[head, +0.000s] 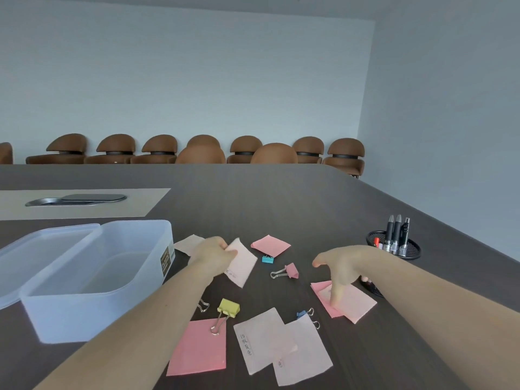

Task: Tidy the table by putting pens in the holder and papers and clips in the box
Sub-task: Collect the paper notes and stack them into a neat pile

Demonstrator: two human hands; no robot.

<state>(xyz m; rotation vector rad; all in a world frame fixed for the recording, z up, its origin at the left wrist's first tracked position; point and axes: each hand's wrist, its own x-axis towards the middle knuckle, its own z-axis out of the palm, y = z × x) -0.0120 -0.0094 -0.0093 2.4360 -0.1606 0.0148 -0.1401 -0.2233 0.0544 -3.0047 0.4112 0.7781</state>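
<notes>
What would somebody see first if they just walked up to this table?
Probably the pink papers and colourful clips, like the yellow clip, scattered across the dark table in front of the person. Next, the two bare arms: the left hand has a pale paper in its grip, and the right hand presses fingers on a pink paper. A big clear box sits on the left, and a black holder with pens on the right.

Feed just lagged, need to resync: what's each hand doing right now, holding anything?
Left hand: closed, pinching a pale pink paper.
Right hand: open, fingertips pressing on the pink papers lying on the table, nothing gripped.
</notes>
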